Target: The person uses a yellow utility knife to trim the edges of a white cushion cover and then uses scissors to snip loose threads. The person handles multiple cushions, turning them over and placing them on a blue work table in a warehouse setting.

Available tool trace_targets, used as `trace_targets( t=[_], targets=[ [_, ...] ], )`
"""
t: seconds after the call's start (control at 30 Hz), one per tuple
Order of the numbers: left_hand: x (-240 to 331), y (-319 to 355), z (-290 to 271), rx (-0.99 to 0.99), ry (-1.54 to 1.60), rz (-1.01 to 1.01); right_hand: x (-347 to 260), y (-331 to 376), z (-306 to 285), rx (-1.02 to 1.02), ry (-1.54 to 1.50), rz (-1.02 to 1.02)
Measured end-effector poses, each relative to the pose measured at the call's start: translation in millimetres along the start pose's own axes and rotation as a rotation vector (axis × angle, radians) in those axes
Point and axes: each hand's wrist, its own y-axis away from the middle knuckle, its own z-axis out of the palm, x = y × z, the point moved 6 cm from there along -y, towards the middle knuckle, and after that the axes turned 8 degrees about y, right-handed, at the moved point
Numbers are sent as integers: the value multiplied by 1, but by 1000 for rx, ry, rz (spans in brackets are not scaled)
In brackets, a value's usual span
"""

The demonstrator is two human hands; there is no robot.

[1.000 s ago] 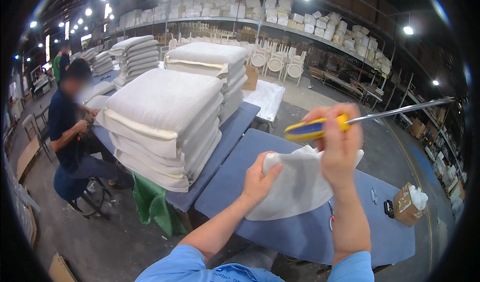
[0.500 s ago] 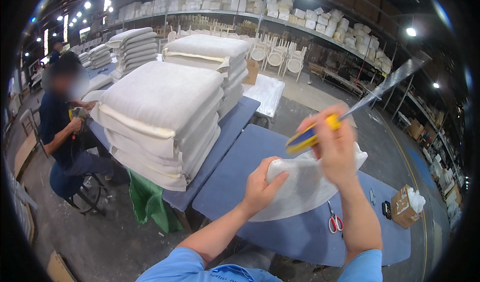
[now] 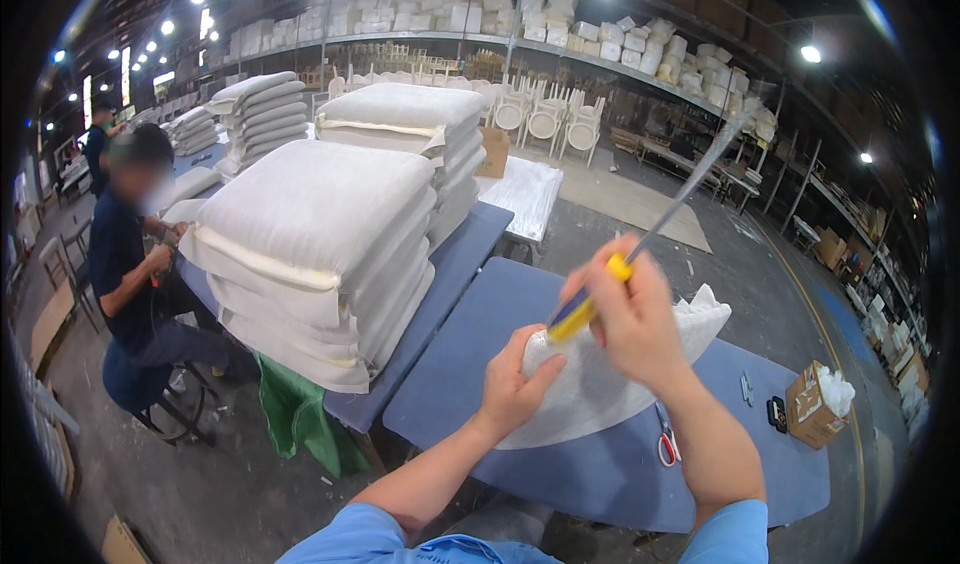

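On the blue-topped table [image 3: 450, 354] in front of me, a pale grey fabric-covered cushion [image 3: 585, 399] stands tilted on its edge. My left hand [image 3: 512, 389] grips its upper left corner, thumb on the near face. My right hand [image 3: 635, 319] is closed around a screwdriver with a yellow-and-blue handle [image 3: 574, 321]. Its long metal shaft points up and away to the right, blurred by motion. The butt of the handle is down at the cushion's top edge, close to my left fingers. Red-handled scissors [image 3: 668, 450] lie on the table below my right wrist.
A tall stack of grey cushions [image 3: 310, 204] fills the adjoining table at left, with another stack [image 3: 405, 104] behind. A cardboard box [image 3: 812, 422] and a black object [image 3: 776, 417] sit at the table's right end. At far left a co-worker [image 3: 130, 274] sits on a stool.
My right hand and the screwdriver have swung down and left, bringing the handle to the cushion's top edge near my left hand. My left hand keeps its grip on the corner.
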Motion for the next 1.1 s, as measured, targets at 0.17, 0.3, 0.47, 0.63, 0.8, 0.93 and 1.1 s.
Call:
trace_targets(
  t=[0.17,0.3,0.47,0.63,0.8,0.93,1.1],
  targets=[
    [3,2,2,-18,-45,35,-10,-15,2,35,-90,-170],
    [4,7,2,-27,-36,41,-16,-20,5,-141,108,-113],
    [0,10,2,-38,18,27,-3,-12,10,-100,77,-86],
    [-2,5,1,-8,25,20,-24,-2,-25,197,-321,-81],
    [-3,5,4,-4,35,-14,6,5,-13,-39,-43,48],
    [-5,6,4,-6,62,-23,-4,5,-17,105,-201,-79],
    [-4,5,5,-12,116,-36,6,14,-22,56,-171,-42]
  ],
)
